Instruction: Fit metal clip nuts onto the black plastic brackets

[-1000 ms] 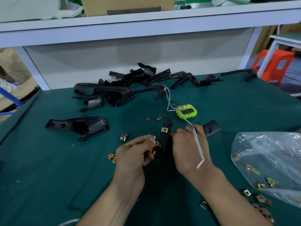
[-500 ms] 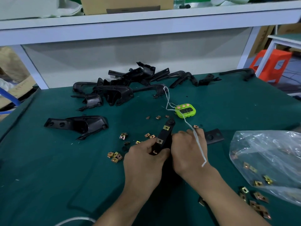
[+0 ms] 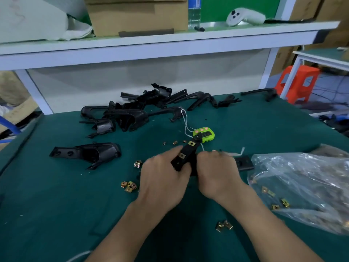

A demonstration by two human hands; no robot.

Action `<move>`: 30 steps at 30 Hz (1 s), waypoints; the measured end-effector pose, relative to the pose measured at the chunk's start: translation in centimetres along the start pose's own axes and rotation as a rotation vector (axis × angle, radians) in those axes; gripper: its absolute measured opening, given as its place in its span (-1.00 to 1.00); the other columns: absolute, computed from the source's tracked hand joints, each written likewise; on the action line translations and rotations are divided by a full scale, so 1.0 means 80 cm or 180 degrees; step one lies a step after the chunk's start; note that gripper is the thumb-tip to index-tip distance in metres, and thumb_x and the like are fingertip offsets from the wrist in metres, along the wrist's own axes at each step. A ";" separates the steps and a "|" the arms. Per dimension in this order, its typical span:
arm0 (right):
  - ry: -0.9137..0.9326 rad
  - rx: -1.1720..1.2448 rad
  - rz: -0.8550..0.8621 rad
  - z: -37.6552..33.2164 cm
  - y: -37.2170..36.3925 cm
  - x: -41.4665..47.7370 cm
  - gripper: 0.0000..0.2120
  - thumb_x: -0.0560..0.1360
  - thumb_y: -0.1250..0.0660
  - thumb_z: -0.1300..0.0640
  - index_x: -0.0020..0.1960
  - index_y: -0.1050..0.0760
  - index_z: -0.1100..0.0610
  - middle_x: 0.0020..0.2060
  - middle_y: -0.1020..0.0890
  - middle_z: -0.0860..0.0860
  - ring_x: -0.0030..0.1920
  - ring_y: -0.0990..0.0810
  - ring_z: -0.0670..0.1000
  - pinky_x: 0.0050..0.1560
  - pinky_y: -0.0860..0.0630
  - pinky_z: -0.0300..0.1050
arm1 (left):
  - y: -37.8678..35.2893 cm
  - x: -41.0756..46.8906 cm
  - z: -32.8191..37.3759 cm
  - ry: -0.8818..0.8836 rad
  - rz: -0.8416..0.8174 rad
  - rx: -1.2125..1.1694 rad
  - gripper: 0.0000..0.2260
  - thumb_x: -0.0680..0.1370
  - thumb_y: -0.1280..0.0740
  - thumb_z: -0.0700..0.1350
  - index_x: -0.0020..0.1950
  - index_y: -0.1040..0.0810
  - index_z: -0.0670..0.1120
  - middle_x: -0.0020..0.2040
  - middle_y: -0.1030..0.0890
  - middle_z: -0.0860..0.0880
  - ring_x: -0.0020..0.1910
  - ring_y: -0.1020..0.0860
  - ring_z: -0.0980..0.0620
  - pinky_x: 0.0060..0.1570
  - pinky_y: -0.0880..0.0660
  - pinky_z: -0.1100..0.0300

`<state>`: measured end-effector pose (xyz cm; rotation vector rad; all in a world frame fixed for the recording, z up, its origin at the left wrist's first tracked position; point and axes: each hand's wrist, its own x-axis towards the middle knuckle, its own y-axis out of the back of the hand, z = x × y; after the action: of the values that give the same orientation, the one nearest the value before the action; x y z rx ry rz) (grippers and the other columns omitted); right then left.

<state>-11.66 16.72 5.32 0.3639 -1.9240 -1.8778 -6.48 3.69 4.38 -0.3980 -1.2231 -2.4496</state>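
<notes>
Both hands hold one black plastic bracket [image 3: 186,155] just above the green table, its long arm pointing up and away from me. Two brass clip nuts [image 3: 191,143] sit on that arm, one near the tip, one lower. My left hand [image 3: 162,179] grips the bracket's near end from the left. My right hand [image 3: 217,174] grips it from the right; its fingers are hidden behind the hand. A flat end of the bracket [image 3: 243,163] sticks out to the right. Loose clip nuts [image 3: 129,186] lie left of my left hand.
A pile of black brackets [image 3: 132,114] fills the far middle of the table, with one apart [image 3: 88,153] at the left. A green timer [image 3: 204,134] on a white cord lies behind the held bracket. A clear bag of clip nuts [image 3: 306,186] lies at right.
My left hand has closed in on the bracket and now grips it beside the right hand. The bracket has tilted a little to the right. The view has lifted slightly.
</notes>
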 end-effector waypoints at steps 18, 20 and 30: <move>-0.1446 0.2360 0.0091 0.251 0.154 -0.227 -0.70 0.46 -0.51 0.10 0.14 -0.58 -0.12 -0.14 -0.70 -0.07 -0.30 -0.56 -0.05 -0.20 -0.49 -0.07 | -0.099 0.082 0.261 -0.0438 -0.1484 -0.2386 -0.72 0.44 -0.54 -0.21 0.10 -0.74 0.07 -0.07 -0.73 0.21 -0.11 -0.65 0.33 -0.14 -0.47 0.51; -0.1776 0.2893 0.0528 0.279 0.139 -0.263 -0.70 0.44 -0.53 0.18 0.13 -0.62 -0.08 -0.13 -0.73 -0.01 -0.29 -0.53 0.00 -0.18 -0.49 -0.02 | -0.147 0.073 0.300 -0.0076 -0.1700 -0.2763 -0.80 0.42 -0.56 -0.20 -0.06 -0.76 0.09 -0.11 -0.75 0.11 -0.12 -0.70 0.19 -0.09 -0.58 0.36; -0.3347 0.2252 0.1467 0.536 0.109 -0.255 -0.46 0.36 -0.59 -0.05 0.30 -0.60 0.04 -0.03 -0.70 -0.16 -0.08 -0.65 -0.17 -0.10 -0.51 -0.28 | -0.312 0.126 0.475 0.0615 -0.3543 -0.2807 -0.77 0.61 -0.41 -0.09 0.26 -0.56 -0.02 0.35 -0.57 -0.06 0.22 -0.57 0.02 0.27 -0.46 0.11</move>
<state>-13.14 64.52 11.78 -1.0036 -2.9417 -1.0520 -23.43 46.19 13.10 0.4681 -0.1267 -3.7658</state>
